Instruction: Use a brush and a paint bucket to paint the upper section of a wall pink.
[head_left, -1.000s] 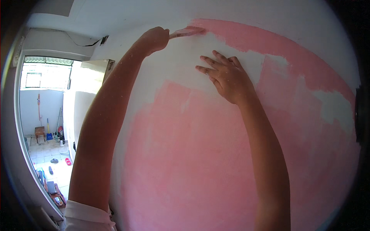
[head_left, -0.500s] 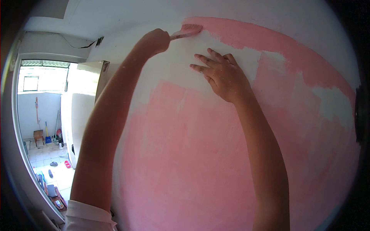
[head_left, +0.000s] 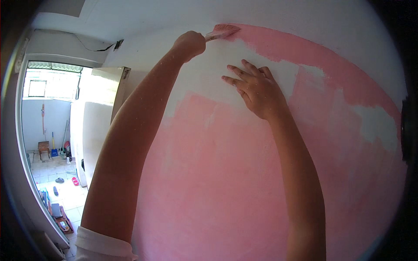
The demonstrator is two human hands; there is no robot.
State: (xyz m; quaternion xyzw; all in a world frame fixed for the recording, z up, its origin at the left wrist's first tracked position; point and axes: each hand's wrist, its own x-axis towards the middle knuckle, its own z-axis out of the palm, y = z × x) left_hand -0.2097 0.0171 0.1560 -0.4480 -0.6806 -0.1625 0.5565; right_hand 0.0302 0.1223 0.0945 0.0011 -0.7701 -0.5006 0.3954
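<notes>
Paintbrush (head_left: pixel 222 32) with pink bristles and a slim, pale, paint-smeared handle, held high at the pink edge of a wall.

Left hand (head_left: pixel 190 45), bare and curled into a fist, wraps the handle's lower end; its fingertips are hidden, so how each one presses cannot be told. The brush juts out to the right of the knuckles, its bristles beyond the fingers and at the left end of a curved, deep-pink painted band (head_left: pixel 300 43). Right hand (head_left: pixel 261 93), bare, is below and right of the brush, well apart from it, fingers spread, in front of a bare white strip of wall (head_left: pixel 209 74); whether its fingertips touch the surface cannot be told. Lower down spreads a broad, paler pink painted area (head_left: pixel 217 174).
</notes>
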